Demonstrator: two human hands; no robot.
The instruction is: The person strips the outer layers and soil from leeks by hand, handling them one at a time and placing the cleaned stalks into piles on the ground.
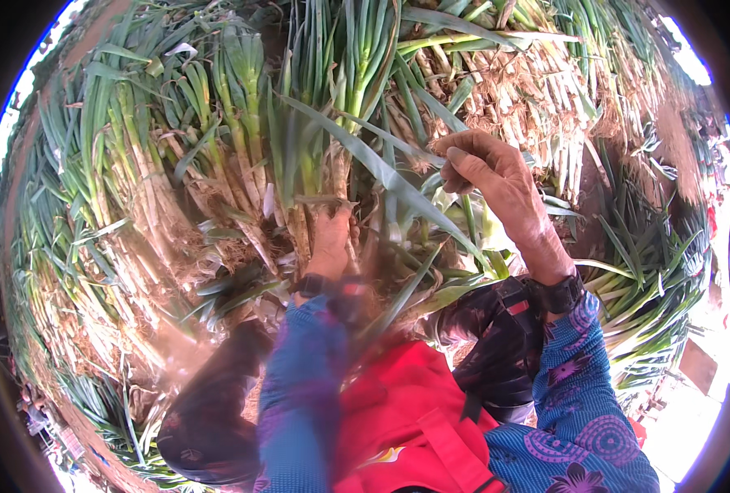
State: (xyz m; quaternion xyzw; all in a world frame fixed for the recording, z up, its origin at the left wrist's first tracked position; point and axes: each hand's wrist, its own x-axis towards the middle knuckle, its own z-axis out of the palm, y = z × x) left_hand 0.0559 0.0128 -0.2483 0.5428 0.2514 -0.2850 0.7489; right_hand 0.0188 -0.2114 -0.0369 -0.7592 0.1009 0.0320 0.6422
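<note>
My left hand (pixel 332 240) is closed around the pale lower stalks of long green onions (pixel 338 168), whose green tops point away from me. To the right, my right hand (pixel 496 177) is raised with thumb and fingers pinched together. The end of a narrow green leaf (pixel 410 149) runs into that pinch. A broader loose leaf (pixel 389 179) slants down between the hands, below the right one. My left forearm is smeared by motion, and the stalk ends under the left hand are partly hidden.
Dense rows of green onions with dirty roots (pixel 147 185) lie on the left, and more heaps (pixel 517 86) at the back right. Another pile (pixel 652 304) sits right of my right arm. Stripped leaves (pixel 451 292) lie before my knees. A red apron (pixel 414 411) covers my lap.
</note>
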